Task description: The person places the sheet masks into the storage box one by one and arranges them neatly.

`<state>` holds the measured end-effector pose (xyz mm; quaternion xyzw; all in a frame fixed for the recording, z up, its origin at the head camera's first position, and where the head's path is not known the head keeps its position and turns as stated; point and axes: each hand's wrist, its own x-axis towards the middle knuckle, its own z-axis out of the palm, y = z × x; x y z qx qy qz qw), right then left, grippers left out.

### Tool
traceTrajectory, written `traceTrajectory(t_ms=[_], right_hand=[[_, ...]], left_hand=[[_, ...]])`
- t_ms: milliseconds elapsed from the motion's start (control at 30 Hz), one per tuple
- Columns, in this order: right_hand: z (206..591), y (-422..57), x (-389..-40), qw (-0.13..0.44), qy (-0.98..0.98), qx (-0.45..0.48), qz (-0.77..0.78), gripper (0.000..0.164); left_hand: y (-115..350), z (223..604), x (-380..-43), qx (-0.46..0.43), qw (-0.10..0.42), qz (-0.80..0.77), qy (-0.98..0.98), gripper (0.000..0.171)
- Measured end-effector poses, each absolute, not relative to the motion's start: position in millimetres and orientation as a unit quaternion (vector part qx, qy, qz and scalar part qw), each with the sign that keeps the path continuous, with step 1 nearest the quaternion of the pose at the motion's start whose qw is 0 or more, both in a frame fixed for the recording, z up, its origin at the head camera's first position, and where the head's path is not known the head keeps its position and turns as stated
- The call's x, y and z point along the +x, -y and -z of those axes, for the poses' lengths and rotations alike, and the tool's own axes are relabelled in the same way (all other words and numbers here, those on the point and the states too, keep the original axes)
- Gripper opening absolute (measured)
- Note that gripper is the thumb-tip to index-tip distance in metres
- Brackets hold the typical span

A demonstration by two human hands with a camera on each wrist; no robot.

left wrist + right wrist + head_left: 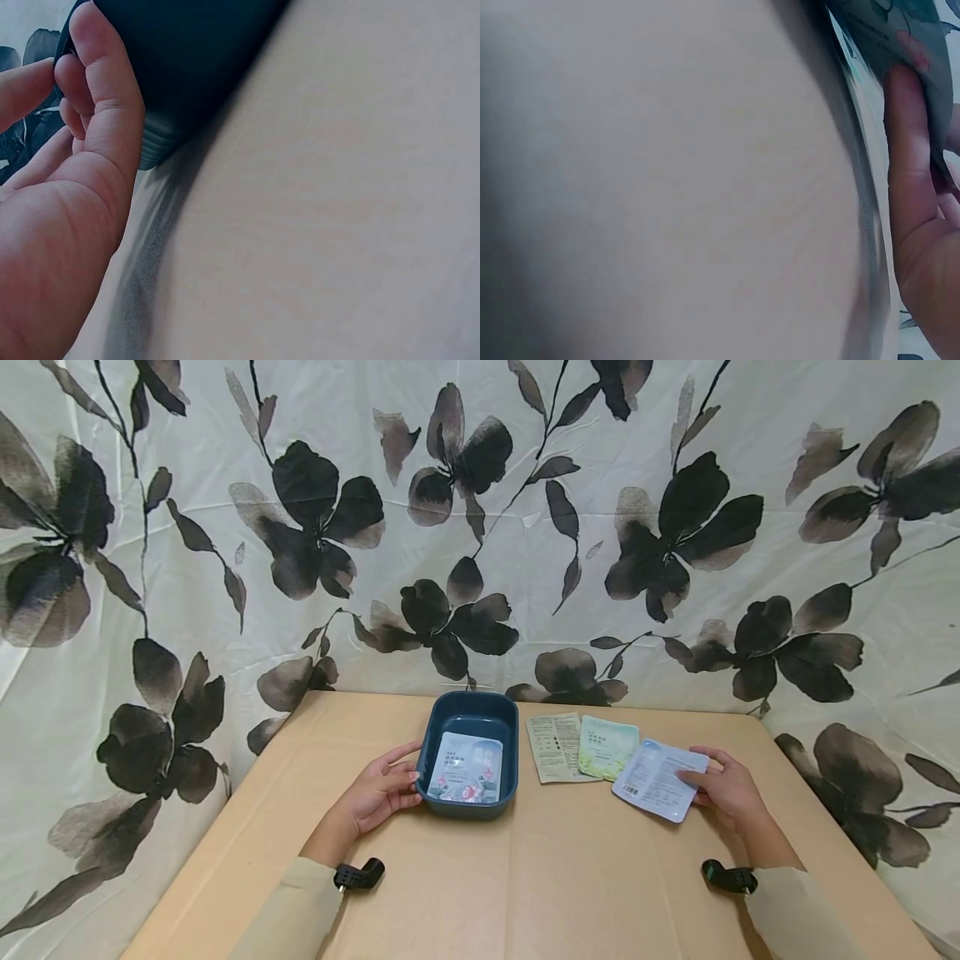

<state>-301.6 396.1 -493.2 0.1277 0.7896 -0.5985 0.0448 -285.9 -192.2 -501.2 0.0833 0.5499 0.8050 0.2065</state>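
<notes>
A dark blue plastic bin (471, 810) stands at the table's back middle, with a pale blue-grey sheet mask packet (468, 764) with pink flowers lying inside. My left hand (384, 789) pinches the bin's left rim; in the left wrist view the thumb (105, 60) lies along its wall (187, 60). To the right, my right hand (727, 785) pinches the right edge of a light blue sheet mask packet (660, 779), its printed text side up. This packet's left corner overlaps a green packet (609, 745), which partly covers a pale printed packet (553, 747).
The tan table (495, 885) ends at the back against a white cloth (555, 560) with dark flowers. Each wrist wears a black camera band; the left one (360, 875) and the right one (729, 877) sit at the sleeve ends.
</notes>
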Motion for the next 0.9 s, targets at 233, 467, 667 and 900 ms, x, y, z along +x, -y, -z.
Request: traceTrajectory(t_ms=[233, 467, 667, 900], right_hand=[[493.3, -393.6, -297.9, 0.044, -0.815, 0.116, 0.566, 0.076], [489.6, -388.0, -294.8, 0.032, -0.843, 0.101, 0.528, 0.073], [487.5, -383.4, -295.6, 0.03, -0.846, 0.08, 0.526, 0.074], [485.1, -374.5, -294.0, 0.04, -0.834, 0.068, 0.547, 0.076]], left_hand=[[192.7, 501.4, -286.0, 0.085, 0.207, -0.805, -0.55, 0.069], [193.0, 500.2, -284.9, 0.083, 0.205, -0.805, -0.55, 0.07], [193.1, 500.6, -285.0, 0.082, 0.205, -0.805, -0.55, 0.07], [192.6, 500.7, -284.3, 0.087, 0.205, -0.806, -0.549, 0.069]])
